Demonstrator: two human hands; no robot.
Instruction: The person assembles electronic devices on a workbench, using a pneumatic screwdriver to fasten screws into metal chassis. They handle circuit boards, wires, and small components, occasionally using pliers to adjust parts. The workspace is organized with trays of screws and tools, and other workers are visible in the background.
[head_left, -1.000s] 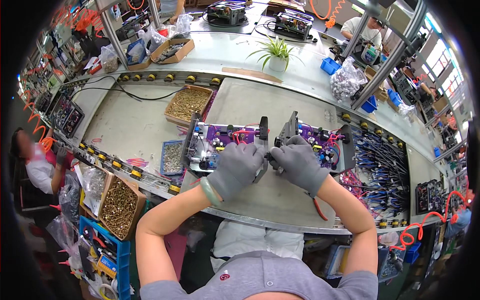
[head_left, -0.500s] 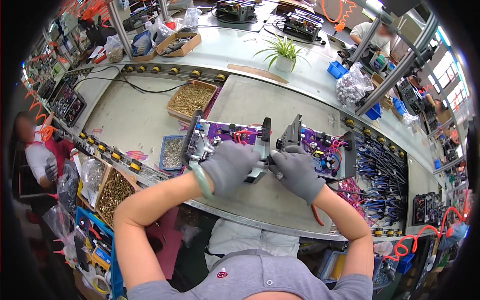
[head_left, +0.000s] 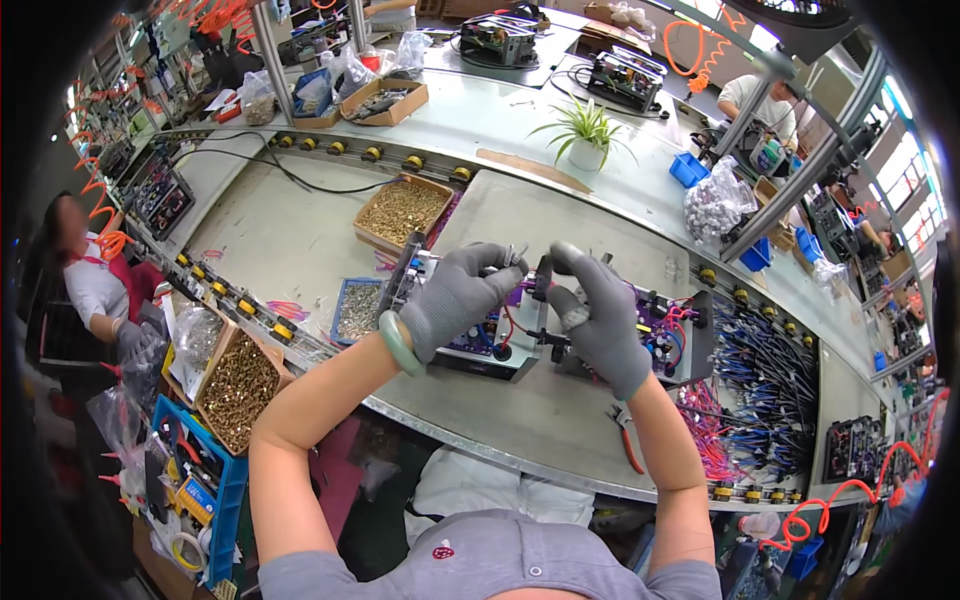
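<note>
My left hand (head_left: 462, 297), in a grey glove, is over a chassis with a purple circuit board (head_left: 480, 338). Its fingers pinch a small shiny piece that I cannot make out. My right hand (head_left: 600, 315), gloved too, has thumb and forefinger apart, arched beside the upper end of a black end panel (head_left: 543, 278); whether they touch it is unclear. A second chassis with a circuit board and red wires (head_left: 672, 325) stands just right of this hand, partly hidden. Red-handled pliers (head_left: 628, 440) lie on the bench nearer to me.
A carton of brass-coloured parts (head_left: 402, 212) and a blue tray of small metal parts (head_left: 360, 308) are left of the chassis. Bundled dark cables (head_left: 765, 375) and pink wires (head_left: 705, 430) lie at right. A potted plant (head_left: 585, 150) stands behind. A person (head_left: 105, 285) is at far left.
Both hands have risen away from the low gap between the chassis, toward the black panel's top. The left hand now shows a small shiny piece. The whole view has shifted slightly.
</note>
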